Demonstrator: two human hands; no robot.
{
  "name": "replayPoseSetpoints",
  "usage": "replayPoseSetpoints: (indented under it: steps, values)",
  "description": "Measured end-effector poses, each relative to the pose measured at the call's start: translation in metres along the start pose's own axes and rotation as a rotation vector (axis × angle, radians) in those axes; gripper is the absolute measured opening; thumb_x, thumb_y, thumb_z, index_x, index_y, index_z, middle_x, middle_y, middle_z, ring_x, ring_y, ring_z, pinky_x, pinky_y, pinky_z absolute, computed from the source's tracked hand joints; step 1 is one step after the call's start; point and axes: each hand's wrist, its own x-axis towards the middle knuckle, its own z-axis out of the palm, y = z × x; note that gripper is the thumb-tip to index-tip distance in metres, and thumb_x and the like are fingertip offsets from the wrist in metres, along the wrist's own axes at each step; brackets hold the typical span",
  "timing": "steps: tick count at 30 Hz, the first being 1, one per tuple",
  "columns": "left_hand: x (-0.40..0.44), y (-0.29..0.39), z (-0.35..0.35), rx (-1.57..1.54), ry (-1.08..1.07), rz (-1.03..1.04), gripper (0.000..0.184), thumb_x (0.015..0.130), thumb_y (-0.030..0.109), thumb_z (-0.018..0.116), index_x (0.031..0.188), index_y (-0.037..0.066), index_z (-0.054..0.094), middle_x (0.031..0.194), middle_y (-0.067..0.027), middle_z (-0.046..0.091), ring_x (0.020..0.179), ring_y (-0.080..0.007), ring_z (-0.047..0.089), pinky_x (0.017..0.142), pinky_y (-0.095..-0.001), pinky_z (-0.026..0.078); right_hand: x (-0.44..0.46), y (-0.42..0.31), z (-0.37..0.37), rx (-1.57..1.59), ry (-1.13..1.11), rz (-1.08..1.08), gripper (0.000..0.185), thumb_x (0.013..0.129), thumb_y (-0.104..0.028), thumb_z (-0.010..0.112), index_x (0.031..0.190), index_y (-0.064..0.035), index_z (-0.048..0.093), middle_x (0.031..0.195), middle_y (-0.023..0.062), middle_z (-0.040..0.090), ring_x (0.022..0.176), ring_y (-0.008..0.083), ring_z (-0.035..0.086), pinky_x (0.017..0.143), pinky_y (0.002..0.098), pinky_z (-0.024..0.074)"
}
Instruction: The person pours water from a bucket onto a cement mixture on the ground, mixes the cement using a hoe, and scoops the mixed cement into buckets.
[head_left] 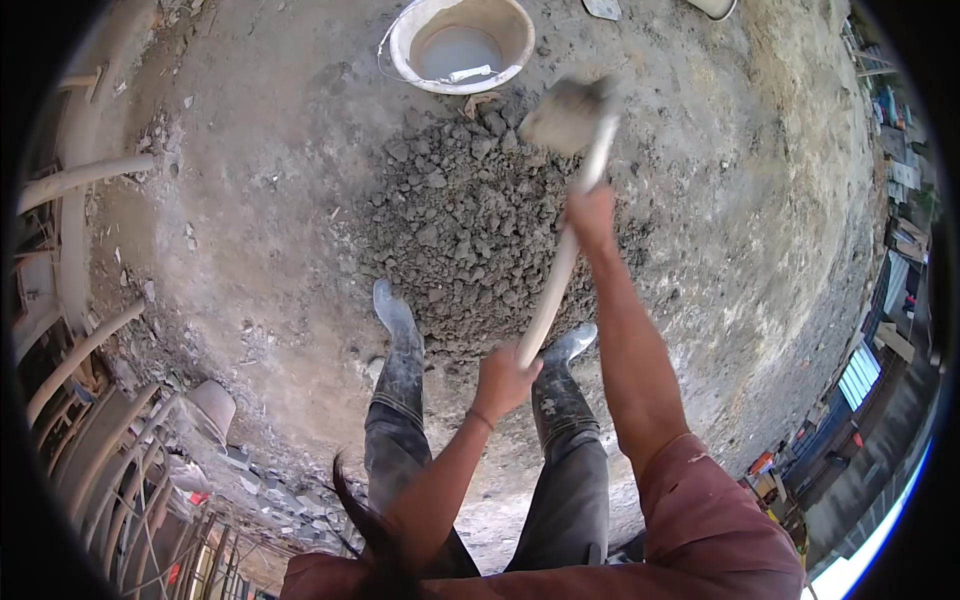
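Observation:
My left hand (pixel 505 383) is wrapped round the lower end of a pale wooden handle (pixel 550 295), between my two boots. Further up, near the head of the tool, my right hand (pixel 591 218) grips the same handle. The flat metal blade (pixel 568 116) is blurred and hangs at the upper right edge of a heap of grey, crumbly material (pixel 470 225). Whether the blade touches the heap cannot be made out. Just beyond the heap stands a pale bucket (pixel 515 75) with greyish liquid in it and a wire handle.
My boots (pixel 396 325) stand at the near edge of the heap. Wooden poles (pixel 85 180) line the left side, with an overturned pale bucket (pixel 212 408) at lower left. Rubble lies near it. Assorted materials and a blue-white sheet (pixel 859 376) are at the right.

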Motion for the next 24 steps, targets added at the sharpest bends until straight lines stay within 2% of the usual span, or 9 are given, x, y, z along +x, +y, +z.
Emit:
replayPoseSetpoints:
  steps: [2, 6, 13, 16, 18, 20, 21, 22, 24]
  values:
    - [-0.074, -0.060, 0.021, -0.044, 0.015, -0.073, 0.029, 0.085, 0.021, 0.079, 0.102, 0.000, 0.069, 0.077, -0.0207, 0.067, 0.070, -0.0372, 0.067, 0.066, -0.0429, 0.052, -0.047, 0.102, 0.038, -0.136, -0.063, 0.128, 0.036, 0.089, -0.020, 0.066, 0.099, 0.0145, 0.059, 0.071, 0.0208, 0.068, 0.052, 0.0275, 0.068, 0.048, 0.0402, 0.0559]
    - [-0.133, -0.076, 0.012, 0.037, -0.007, -0.180, 0.027, 0.085, 0.023, 0.076, 0.103, 0.004, 0.070, 0.084, -0.0225, 0.070, 0.081, -0.0431, 0.068, 0.071, -0.0503, 0.054, -0.130, 0.106, 0.032, -0.072, -0.040, 0.188, 0.035, 0.090, -0.020, 0.069, 0.100, 0.0092, 0.052, 0.074, 0.0206, 0.065, 0.053, 0.0280, 0.068, 0.048, 0.0418, 0.0543]
    - [0.000, -0.011, -0.009, 0.022, 0.023, 0.288, 0.030, 0.089, 0.020, 0.075, 0.111, 0.001, 0.070, 0.081, -0.0248, 0.069, 0.075, -0.0436, 0.068, 0.065, -0.0462, 0.054, -0.088, -0.097, -0.059, 0.127, 0.171, -0.125, 0.027, 0.099, -0.013, 0.060, 0.109, 0.0080, 0.046, 0.071, 0.0078, 0.057, 0.047, 0.0130, 0.057, 0.038, 0.0260, 0.0496]
    - [0.040, 0.001, -0.019, 0.071, 0.035, 0.286, 0.030, 0.088, 0.020, 0.077, 0.108, -0.001, 0.069, 0.079, -0.0235, 0.069, 0.072, -0.0413, 0.069, 0.065, -0.0460, 0.054, -0.015, -0.078, -0.030, 0.148, 0.204, -0.181, 0.029, 0.098, -0.013, 0.060, 0.108, 0.0112, 0.048, 0.066, 0.0071, 0.057, 0.046, 0.0137, 0.058, 0.038, 0.0272, 0.0502]
    - [0.024, -0.010, -0.024, -0.023, -0.069, -0.022, 0.030, 0.087, 0.020, 0.078, 0.107, -0.002, 0.069, 0.076, -0.0200, 0.068, 0.067, -0.0347, 0.068, 0.064, -0.0445, 0.053, 0.001, -0.011, 0.013, 0.004, -0.034, -0.023, 0.030, 0.097, -0.013, 0.060, 0.107, 0.0134, 0.051, 0.067, 0.0096, 0.060, 0.047, 0.0166, 0.060, 0.039, 0.0311, 0.0509]
    - [-0.058, -0.072, 0.021, -0.121, 0.015, -0.082, 0.030, 0.087, 0.019, 0.078, 0.106, -0.002, 0.070, 0.076, -0.0175, 0.068, 0.066, -0.0251, 0.067, 0.065, -0.0409, 0.054, -0.050, 0.063, 0.048, -0.135, -0.062, 0.069, 0.032, 0.092, -0.016, 0.064, 0.103, 0.0117, 0.051, 0.074, 0.0161, 0.064, 0.050, 0.0225, 0.064, 0.043, 0.0369, 0.0516]
    - [-0.091, -0.101, 0.031, -0.233, -0.028, -0.158, 0.029, 0.087, 0.021, 0.077, 0.107, 0.001, 0.070, 0.082, -0.0212, 0.071, 0.077, -0.0379, 0.071, 0.069, -0.0436, 0.055, -0.080, 0.104, 0.063, -0.246, -0.018, 0.029, 0.036, 0.089, -0.019, 0.066, 0.106, 0.0101, 0.055, 0.081, 0.0261, 0.068, 0.068, 0.0385, 0.072, 0.065, 0.0460, 0.0586]
    - [-0.111, -0.098, 0.025, -0.165, -0.064, -0.218, 0.028, 0.087, 0.021, 0.077, 0.107, 0.001, 0.071, 0.082, -0.0216, 0.071, 0.079, -0.0386, 0.072, 0.070, -0.0438, 0.056, -0.109, 0.123, 0.064, -0.299, -0.049, 0.040, 0.038, 0.089, -0.021, 0.067, 0.110, 0.0073, 0.054, 0.092, 0.0303, 0.068, 0.082, 0.0440, 0.072, 0.076, 0.0475, 0.0576]
    - [-0.144, -0.098, 0.030, -0.081, -0.051, -0.198, 0.028, 0.089, 0.020, 0.075, 0.109, 0.002, 0.071, 0.085, -0.0232, 0.072, 0.084, -0.0406, 0.072, 0.072, -0.0453, 0.057, -0.159, 0.065, 0.034, -0.253, -0.050, 0.114, 0.038, 0.089, -0.021, 0.069, 0.111, 0.0062, 0.053, 0.094, 0.0287, 0.068, 0.080, 0.0409, 0.072, 0.076, 0.0482, 0.0577]
